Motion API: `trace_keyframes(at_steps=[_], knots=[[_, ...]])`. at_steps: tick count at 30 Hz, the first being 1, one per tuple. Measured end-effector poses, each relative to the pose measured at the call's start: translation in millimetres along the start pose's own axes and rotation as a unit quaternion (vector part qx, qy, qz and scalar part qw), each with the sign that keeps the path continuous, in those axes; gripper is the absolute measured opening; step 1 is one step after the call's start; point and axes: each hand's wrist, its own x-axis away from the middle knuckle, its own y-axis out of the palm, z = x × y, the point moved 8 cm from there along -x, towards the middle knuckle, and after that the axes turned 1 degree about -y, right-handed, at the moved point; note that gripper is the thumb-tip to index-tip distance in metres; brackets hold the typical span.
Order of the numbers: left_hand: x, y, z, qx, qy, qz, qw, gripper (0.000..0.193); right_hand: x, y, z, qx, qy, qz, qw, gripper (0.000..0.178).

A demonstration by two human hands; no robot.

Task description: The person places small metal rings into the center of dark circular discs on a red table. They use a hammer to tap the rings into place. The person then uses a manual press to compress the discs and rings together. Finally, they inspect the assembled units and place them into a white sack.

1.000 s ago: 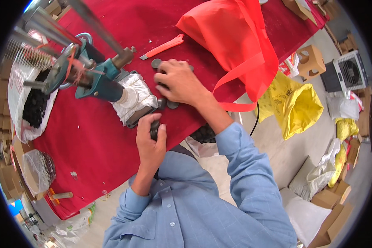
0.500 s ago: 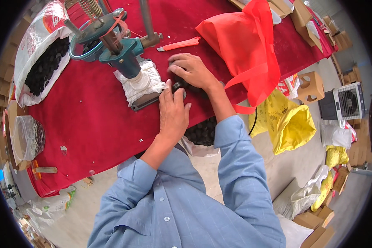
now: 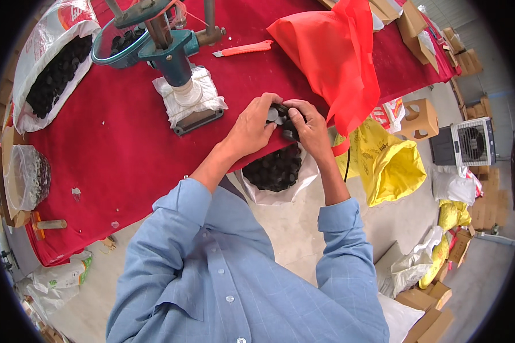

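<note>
At the table's near edge I hold a cluster of small black round discs (image 3: pixel 281 118) between my two hands; one disc shows a grey face. My left hand (image 3: pixel 252 127) curls around the cluster from the left. From the right, my right hand (image 3: pixel 310 128) closes its fingers on it. Just below hangs or stands a white sack (image 3: pixel 269 198), open at the top and full of similar black pieces (image 3: pixel 273 168). Left of my hands stands a dark green hand press (image 3: pixel 174 60), its base padded with white cloth (image 3: pixel 203 91).
A red bag (image 3: pixel 332 63) lies on the red-covered table (image 3: pixel 126 154), beside a cutter knife (image 3: pixel 243 49). Black pieces fill a large white sack (image 3: pixel 23 74) and a green basin (image 3: pixel 120 60). Yellow bag (image 3: pixel 392 171), fan unit (image 3: pixel 472 140) and cartons stand right.
Both hands have drawn back from beside the press to the table's near edge and come together around the black discs. The sack below is now more visible.
</note>
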Motion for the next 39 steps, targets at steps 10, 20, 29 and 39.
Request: trace_keyframes(at_steps=[10,20,29,39], knots=[[7,35,16,0.081,0.019,0.037,0.996,0.059,10,-22,11,0.023,0.089,0.045,0.995,0.029],[14,65,26,0.154,-0.026,0.02,0.988,0.08,2,-24,38,0.009,0.114,0.01,0.993,0.041],[17,77,26,0.158,0.003,0.049,0.986,0.085,-4,-23,43,-0.039,0.156,-0.021,0.987,0.044],[25,76,-4,0.33,-0.113,-0.014,0.937,0.074,-6,-16,42,0.009,0.13,-0.031,0.991,0.042]])
